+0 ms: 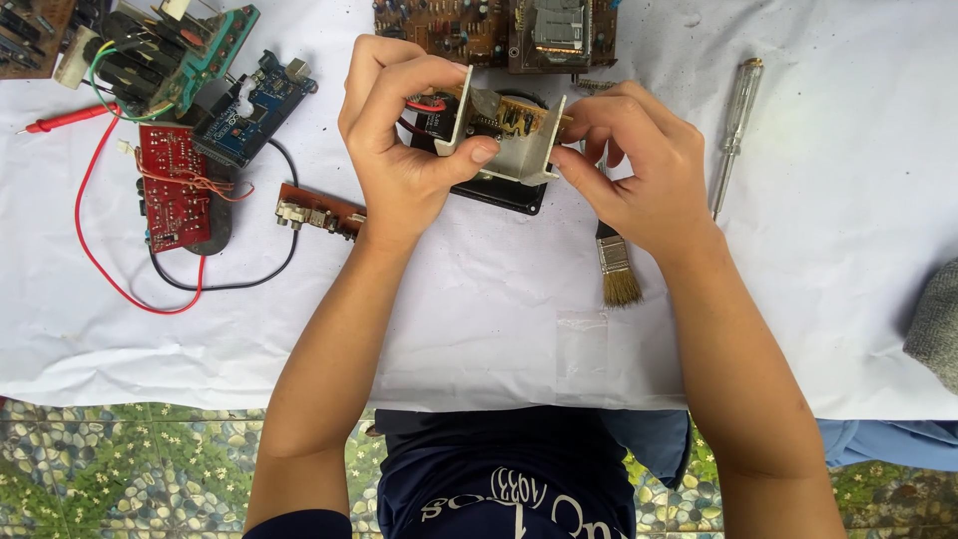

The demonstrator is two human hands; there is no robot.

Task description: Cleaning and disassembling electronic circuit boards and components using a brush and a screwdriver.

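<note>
— What have you got there?

— A small brown circuit board with grey bent-metal brackets (pixel 504 135), lifted just above a black slab on the table. My left hand (pixel 399 150) pinches one bracket, thumb pressed flat; my right hand (pixel 639 170) pinches the other side.

— And around it?

— A white cloth over the table (pixel 798 299), slightly wrinkled. A bristle paintbrush (pixel 616 269) lies beside my right wrist, a clear-handled screwdriver (pixel 736 120) further out.

brown circuit boards (pixel 494 30): at twelve o'clock, cut off by the top edge.
grey cloth (pixel 936 324): at three o'clock, cut by the right edge.
paintbrush (pixel 617 268): handle hidden behind the right hand (pixel 639 170).
black part (pixel 494 192): mostly hidden beneath the held assembly (pixel 504 135).
</note>
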